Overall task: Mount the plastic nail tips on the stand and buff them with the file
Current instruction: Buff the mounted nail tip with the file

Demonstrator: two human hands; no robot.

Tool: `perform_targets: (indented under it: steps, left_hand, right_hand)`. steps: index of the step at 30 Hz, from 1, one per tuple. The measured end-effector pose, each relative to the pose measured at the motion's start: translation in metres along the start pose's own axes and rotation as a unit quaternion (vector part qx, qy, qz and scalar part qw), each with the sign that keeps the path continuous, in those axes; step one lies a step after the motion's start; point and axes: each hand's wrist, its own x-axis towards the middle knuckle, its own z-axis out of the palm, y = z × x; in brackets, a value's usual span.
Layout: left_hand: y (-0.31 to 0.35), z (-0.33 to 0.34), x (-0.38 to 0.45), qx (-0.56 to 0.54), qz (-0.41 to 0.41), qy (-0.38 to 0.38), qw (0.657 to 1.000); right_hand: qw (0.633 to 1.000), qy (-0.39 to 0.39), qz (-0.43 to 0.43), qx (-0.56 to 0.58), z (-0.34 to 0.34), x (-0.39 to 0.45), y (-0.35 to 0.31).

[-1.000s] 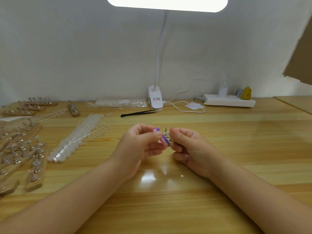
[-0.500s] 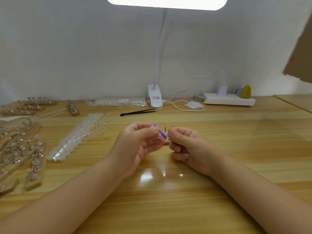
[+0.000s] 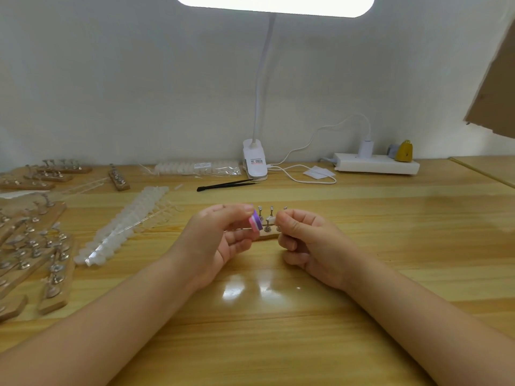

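Nail tips, strips of them [image 3: 125, 232], lie on the bench toward its left edge, the long translucent strip running diagonally from the near left up toward the back edge. Between the two hands, out in the middle of the bench, sits the wooden stand [image 3: 267, 234], its long axis running left to right, with small metal posts pointing straight up. One pale nail tip [image 3: 269, 219] seems to sit on a post right by the right fingertips, though it is too small to be sure.

The left hand [image 3: 220, 240] has thumb and fingers curled round the file [image 3: 255, 223], a small pink and purple block held just at the stand's left end; its end face points toward the right hand. The right hand [image 3: 309, 243] is curled at the stand's right end, fingertips pinched together against the posts; whether they grip the stand or a tip, I cannot tell.

More wooden stands [image 3: 36, 246] with metal posts crowd the left edge. Toward the back edge lie black tweezers [image 3: 227, 185], pointing right, a bagged pack of tips [image 3: 198, 168], the clip base of a white lamp [image 3: 254, 160], and a white power strip [image 3: 376, 165] near the back right.
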Motion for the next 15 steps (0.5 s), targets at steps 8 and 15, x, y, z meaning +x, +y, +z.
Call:
perform_targets:
  steps: [8, 15]
  left_hand:
    - [-0.0022, -0.0009, -0.0002, -0.026, 0.066, 0.023, 0.997]
    - [0.0000, 0.0009, -0.0041, 0.052, -0.009, -0.061, 0.997]
  right_hand:
    - [1.000, -0.016, 0.002, -0.022, 0.0003, -0.0012, -0.0006]
    - [1.000, 0.002, 0.001, -0.014, 0.0003, -0.0006, 0.0000]
